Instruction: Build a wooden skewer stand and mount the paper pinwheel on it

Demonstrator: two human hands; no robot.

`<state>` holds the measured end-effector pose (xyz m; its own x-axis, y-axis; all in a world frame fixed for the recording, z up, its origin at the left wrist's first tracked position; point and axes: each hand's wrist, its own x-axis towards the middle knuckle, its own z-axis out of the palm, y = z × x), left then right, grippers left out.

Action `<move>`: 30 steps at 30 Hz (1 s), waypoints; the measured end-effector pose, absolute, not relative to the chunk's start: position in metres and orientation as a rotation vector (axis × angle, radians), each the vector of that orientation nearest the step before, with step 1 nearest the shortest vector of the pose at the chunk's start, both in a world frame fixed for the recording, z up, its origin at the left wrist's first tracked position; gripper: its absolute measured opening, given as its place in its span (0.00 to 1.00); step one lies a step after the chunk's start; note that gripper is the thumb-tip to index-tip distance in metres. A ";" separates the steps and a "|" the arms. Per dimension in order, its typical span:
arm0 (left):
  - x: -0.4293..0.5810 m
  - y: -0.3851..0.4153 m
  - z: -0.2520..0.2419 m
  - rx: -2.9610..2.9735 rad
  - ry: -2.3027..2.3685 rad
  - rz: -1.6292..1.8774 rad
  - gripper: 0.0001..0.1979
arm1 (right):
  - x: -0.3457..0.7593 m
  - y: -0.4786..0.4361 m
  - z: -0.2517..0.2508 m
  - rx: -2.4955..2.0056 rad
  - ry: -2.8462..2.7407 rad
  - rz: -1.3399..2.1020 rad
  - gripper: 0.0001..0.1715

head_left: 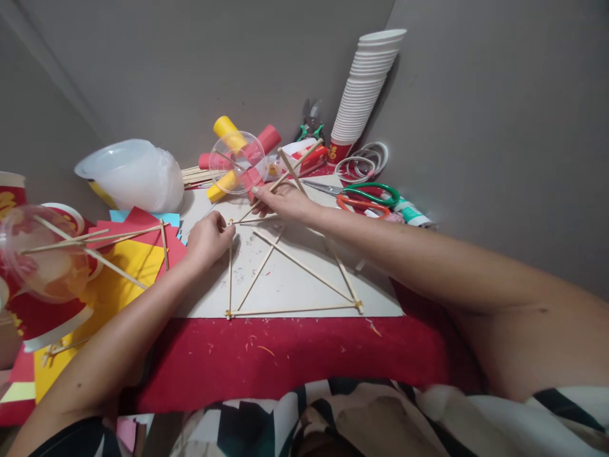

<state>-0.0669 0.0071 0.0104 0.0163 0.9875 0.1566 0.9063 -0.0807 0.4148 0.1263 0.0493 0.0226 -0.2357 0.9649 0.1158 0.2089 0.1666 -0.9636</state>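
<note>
A frame of thin wooden sticks (290, 310) lies on a white board (285, 285), its corners tied with yellow bands. My left hand (208, 240) is closed in a pinch at the frame's upper left corner. My right hand (281, 200) grips a longer wooden stick (304, 156) that slants up to the right, with its fingers curled over the frame's top edge. The two hands are a few centimetres apart.
Scissors (366, 193) with green and orange handles lie right of the board, by a glue tube (413, 214). A tall stack of paper cups (365, 89) leans against the wall. Coloured paper rolls, a clear plastic cup (236, 162), a white bowl (130, 174) and coloured paper sheets (118, 279) crowd the left.
</note>
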 end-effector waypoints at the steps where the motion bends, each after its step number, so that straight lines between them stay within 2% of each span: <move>1: -0.069 0.013 0.009 2.025 2.001 0.525 0.10 | 0.127 0.049 0.022 -1.136 -1.631 1.137 0.19; 5: -0.069 0.025 0.005 1.887 1.974 0.458 0.07 | 0.129 0.049 0.023 -1.123 -1.810 1.049 0.12; 9: -0.066 0.023 0.004 1.815 1.938 0.563 0.04 | 0.131 0.052 0.020 -1.134 -1.885 1.010 0.13; 18: -0.058 0.014 0.009 1.437 1.649 0.825 0.07 | 0.128 0.049 0.020 -1.134 -1.877 1.003 0.13; 22: -0.054 0.014 0.011 1.285 1.543 0.859 0.09 | 0.125 0.046 0.022 -1.130 -1.805 1.025 0.12; 30: -0.055 0.016 0.012 1.098 1.458 0.922 0.04 | 0.127 0.052 0.013 -1.059 -1.811 0.992 0.13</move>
<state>-0.0546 0.0158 0.0118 -0.0370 0.9589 -0.2814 0.1566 0.2837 0.9460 0.1271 0.0521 0.0127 -0.3313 0.9117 0.2429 0.2865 0.3425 -0.8948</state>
